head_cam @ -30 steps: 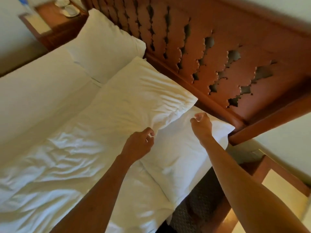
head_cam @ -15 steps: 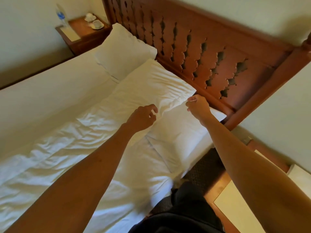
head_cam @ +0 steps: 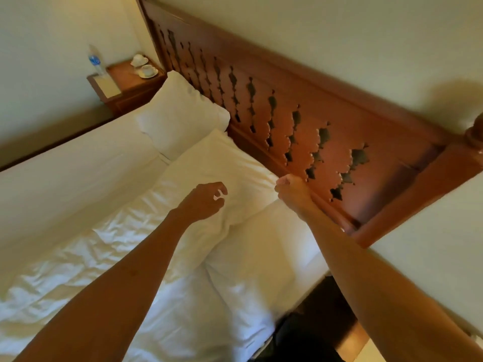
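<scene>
Head view: rumpled duvet (head_cam: 209,168), white bed (head_cam: 65,168), carved headboard (head_cam: 371,126)

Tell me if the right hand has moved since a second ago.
Yes. The right hand, gripping the duvet corner, has gone up the bed, from over the near pillow to the headboard.

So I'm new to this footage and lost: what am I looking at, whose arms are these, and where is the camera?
No machine: these are a person's bare arms, filmed by a wide-angle camera on their head, looking down at a bed with a carved headboard. A rumpled white duvet and two pillows lie on it. The right hand is clenched on the duvet's top corner; the left hand hovers above the duvet, fingers loosely curled, seemingly holding nothing. Far off, a nightstand carries cups and a bottle.
</scene>
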{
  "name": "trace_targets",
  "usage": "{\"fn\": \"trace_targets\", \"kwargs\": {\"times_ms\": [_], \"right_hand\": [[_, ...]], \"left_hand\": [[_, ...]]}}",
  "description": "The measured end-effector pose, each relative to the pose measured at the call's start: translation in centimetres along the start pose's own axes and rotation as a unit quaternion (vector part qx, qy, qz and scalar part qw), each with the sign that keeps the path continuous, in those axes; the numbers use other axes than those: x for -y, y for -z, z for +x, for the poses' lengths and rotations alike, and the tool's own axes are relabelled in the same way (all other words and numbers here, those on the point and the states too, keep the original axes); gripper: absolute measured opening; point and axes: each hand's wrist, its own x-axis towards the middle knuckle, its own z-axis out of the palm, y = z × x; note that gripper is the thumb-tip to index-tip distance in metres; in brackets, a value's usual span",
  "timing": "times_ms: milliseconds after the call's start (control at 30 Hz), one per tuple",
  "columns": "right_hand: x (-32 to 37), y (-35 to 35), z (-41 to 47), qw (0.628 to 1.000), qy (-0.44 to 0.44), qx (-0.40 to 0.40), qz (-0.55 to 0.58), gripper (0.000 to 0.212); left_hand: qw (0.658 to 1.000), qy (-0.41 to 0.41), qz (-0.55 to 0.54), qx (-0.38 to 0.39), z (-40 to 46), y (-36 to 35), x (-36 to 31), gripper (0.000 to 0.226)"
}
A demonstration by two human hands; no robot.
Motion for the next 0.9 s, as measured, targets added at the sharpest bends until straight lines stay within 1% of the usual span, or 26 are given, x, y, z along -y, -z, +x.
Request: {"fn": "trace_targets", "kwargs": {"times_ms": [133, 233, 333, 433, 533, 600, 700, 767, 833, 900], "right_hand": [[-0.3, 1.9, 5.1, 0.999, -0.017, 0.035, -0.018, 0.019], [0.2, 2.8, 7.5, 0.998, -0.005, 0.056, -0.03, 0.016], [0.8, 3.6, 9.3, 0.998, 0.009, 0.049, -0.045, 0.012], [1.0, 3.8, 10.3, 0.997, 0.013, 0.065, -0.044, 0.014], [1.0, 3.6, 10.7, 0.996, 0.002, 0.073, -0.041, 0.016], [0.9, 3.3, 11.2, 0.997, -0.002, 0.07, -0.043, 0.015], [0.2, 2.3, 11.9, 0.998, 0.001, 0.062, -0.031, 0.013], [-0.4, 1.4, 12.7, 0.998, 0.004, 0.05, -0.023, 0.012], [-1.4, -0.1, 13.8, 0.999, -0.003, 0.039, -0.027, 0.013], [-2.4, -2.4, 15.3, 0.998, -0.009, 0.021, -0.055, 0.019]], "left_hand": [[1.0, -0.013, -0.003, -0.015, 6.5, -0.1, -3.2, 0.016], [1.0, -0.014, -0.013, -0.018, 10.0, 0.1, -5.1, 0.017], [1.0, 0.009, 0.001, 0.012, 12.4, 0.1, -5.9, 0.018], [0.998, 0.022, 0.034, 0.045, 14.1, 0.2, -5.9, 0.02], [0.995, 0.02, 0.066, 0.075, 15.5, 0.4, -5.6, 0.023], [0.99, 0.004, 0.099, 0.102, 16.5, 0.4, -5.1, 0.025], [0.977, -0.022, 0.156, 0.147, 19.1, 0.3, -3.3, 0.027], [0.962, -0.045, 0.209, 0.169, 21.7, 0.2, -1.9, 0.033], [0.945, -0.087, 0.261, 0.178, 24.6, 0.1, -0.2, 0.047], [0.911, -0.145, 0.325, 0.209, 27.9, -0.2, 1.8, 0.061]]}}
